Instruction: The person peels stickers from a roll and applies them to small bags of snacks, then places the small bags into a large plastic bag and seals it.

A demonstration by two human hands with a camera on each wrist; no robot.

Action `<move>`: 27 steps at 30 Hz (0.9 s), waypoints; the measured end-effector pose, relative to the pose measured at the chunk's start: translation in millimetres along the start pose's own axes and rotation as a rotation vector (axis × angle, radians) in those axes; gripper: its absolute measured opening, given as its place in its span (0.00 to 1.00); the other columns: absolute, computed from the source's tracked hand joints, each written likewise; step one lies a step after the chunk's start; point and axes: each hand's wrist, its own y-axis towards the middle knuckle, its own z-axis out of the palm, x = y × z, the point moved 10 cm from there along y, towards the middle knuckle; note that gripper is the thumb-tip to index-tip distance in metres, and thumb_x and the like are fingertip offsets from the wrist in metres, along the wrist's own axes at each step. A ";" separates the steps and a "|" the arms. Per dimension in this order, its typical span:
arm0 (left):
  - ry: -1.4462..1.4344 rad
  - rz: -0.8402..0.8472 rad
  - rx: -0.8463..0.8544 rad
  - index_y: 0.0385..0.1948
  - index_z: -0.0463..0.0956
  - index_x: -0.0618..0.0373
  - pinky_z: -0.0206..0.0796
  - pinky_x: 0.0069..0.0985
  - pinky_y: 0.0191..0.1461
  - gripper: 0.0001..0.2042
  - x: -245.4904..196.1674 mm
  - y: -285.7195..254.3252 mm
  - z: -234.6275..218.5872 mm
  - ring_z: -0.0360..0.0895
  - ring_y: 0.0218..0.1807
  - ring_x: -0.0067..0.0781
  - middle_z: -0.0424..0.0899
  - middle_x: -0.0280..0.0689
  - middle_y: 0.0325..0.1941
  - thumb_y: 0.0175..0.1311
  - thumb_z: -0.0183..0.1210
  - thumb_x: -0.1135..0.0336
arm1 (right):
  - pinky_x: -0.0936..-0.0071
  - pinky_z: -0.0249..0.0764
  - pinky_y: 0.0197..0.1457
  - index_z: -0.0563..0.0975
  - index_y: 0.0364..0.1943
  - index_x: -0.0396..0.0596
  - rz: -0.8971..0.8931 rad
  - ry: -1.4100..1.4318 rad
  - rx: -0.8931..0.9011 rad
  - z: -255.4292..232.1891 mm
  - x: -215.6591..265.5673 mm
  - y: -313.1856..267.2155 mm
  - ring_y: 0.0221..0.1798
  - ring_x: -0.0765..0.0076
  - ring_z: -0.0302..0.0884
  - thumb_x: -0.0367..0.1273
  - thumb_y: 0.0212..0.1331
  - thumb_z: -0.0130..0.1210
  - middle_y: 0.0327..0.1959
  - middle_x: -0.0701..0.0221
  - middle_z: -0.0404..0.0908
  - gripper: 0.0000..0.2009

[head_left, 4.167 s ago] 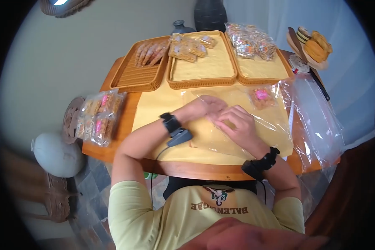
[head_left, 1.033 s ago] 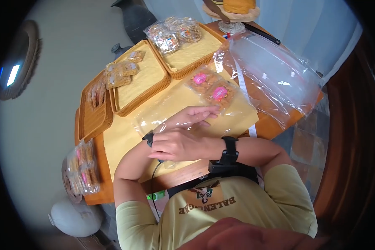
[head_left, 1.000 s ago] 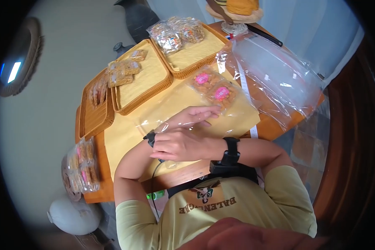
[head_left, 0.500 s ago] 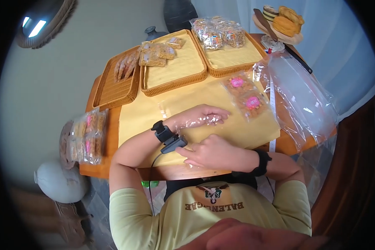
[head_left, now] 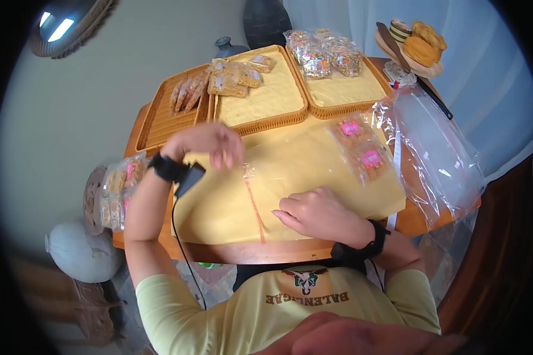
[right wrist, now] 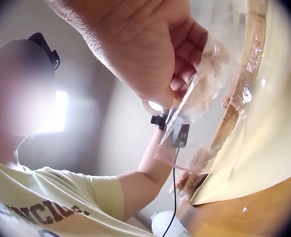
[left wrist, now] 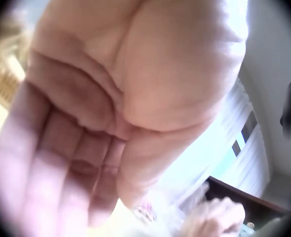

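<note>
A clear plastic bag (head_left: 256, 208) with a thin reddish edge stretches over the yellow paper (head_left: 219, 219). My right hand (head_left: 318, 213) pinches it; the right wrist view shows the bag's film (right wrist: 187, 101) between thumb and curled fingers. Raised over the paper's left part, my left hand (head_left: 210, 145) hangs with relaxed fingers. In the left wrist view its bare palm (left wrist: 135, 89) holds nothing. Two flat snack packets with pink labels, one farther back (head_left: 350, 130) and one nearer (head_left: 371, 161), lie beyond my right hand.
Three wicker trays stand at the back: left (head_left: 154, 133), middle (head_left: 266, 125) and right (head_left: 349, 110), each with bagged snacks. Clear plastic bags (head_left: 435, 148) lie stacked at the right. More packets (head_left: 117, 195) stand at the left edge. A knife (head_left: 435, 97) lies back right.
Beside the single pink-labelled packet of the first frame, a second one now lies. My left hand, lately under clear film near the middle, has moved left and lifted. The right hand has shifted right.
</note>
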 end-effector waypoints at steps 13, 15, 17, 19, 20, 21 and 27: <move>0.356 -0.445 -1.135 0.42 0.70 0.58 0.64 0.35 0.51 0.18 59.7 126.2 -197.0 0.73 0.49 0.43 0.76 0.46 0.45 0.52 0.54 0.57 | 0.66 0.67 0.20 0.69 0.16 0.47 0.000 0.181 0.020 14.0 -1.9 -4.3 0.15 0.60 0.70 0.36 0.53 0.50 0.12 0.67 0.70 0.12; 0.337 -0.499 -1.014 0.47 0.64 0.57 0.65 0.34 0.50 0.25 56.2 135.7 -187.5 0.72 0.49 0.46 0.75 0.47 0.47 0.48 0.59 0.56 | 0.67 0.66 0.19 0.69 0.16 0.47 0.000 0.186 0.031 14.7 -4.2 -2.8 0.15 0.60 0.70 0.35 0.52 0.50 0.12 0.67 0.70 0.12; 0.256 -0.428 -1.044 0.46 0.65 0.58 0.65 0.34 0.51 0.26 64.5 145.4 -186.4 0.72 0.49 0.45 0.75 0.47 0.46 0.44 0.61 0.55 | 0.67 0.66 0.19 0.68 0.15 0.47 0.027 0.184 0.019 13.5 -8.1 -4.7 0.15 0.60 0.70 0.35 0.52 0.50 0.13 0.67 0.71 0.12; 0.196 -0.400 -1.032 0.44 0.65 0.59 0.65 0.33 0.50 0.31 72.4 154.3 -188.7 0.73 0.49 0.45 0.76 0.49 0.44 0.37 0.66 0.56 | 0.67 0.66 0.19 0.69 0.16 0.47 0.044 0.183 0.040 12.4 -8.8 -5.5 0.16 0.60 0.70 0.35 0.52 0.51 0.13 0.67 0.70 0.12; 0.199 -0.407 -1.025 0.44 0.65 0.59 0.65 0.33 0.50 0.31 75.3 150.9 -187.5 0.73 0.49 0.45 0.76 0.49 0.44 0.37 0.66 0.56 | 0.67 0.66 0.20 0.69 0.17 0.46 0.049 0.177 0.060 13.3 -8.5 -5.0 0.17 0.60 0.70 0.34 0.52 0.52 0.13 0.67 0.69 0.11; 0.189 -0.264 -1.056 0.44 0.64 0.59 0.65 0.33 0.48 0.31 68.0 146.1 -188.6 0.73 0.47 0.45 0.76 0.49 0.42 0.36 0.66 0.55 | 0.67 0.66 0.20 0.69 0.17 0.46 0.052 0.185 0.061 14.0 -8.3 -4.8 0.17 0.60 0.70 0.34 0.52 0.52 0.13 0.67 0.69 0.11; -0.183 0.214 -1.029 0.43 0.63 0.60 0.64 0.21 0.32 0.22 2.1 28.9 -145.8 0.72 0.30 0.23 0.75 0.37 0.28 0.51 0.61 0.60 | 0.64 0.65 0.20 0.69 0.16 0.46 0.058 0.207 0.030 12.4 -11.8 -5.1 0.17 0.59 0.70 0.33 0.51 0.52 0.12 0.66 0.69 0.11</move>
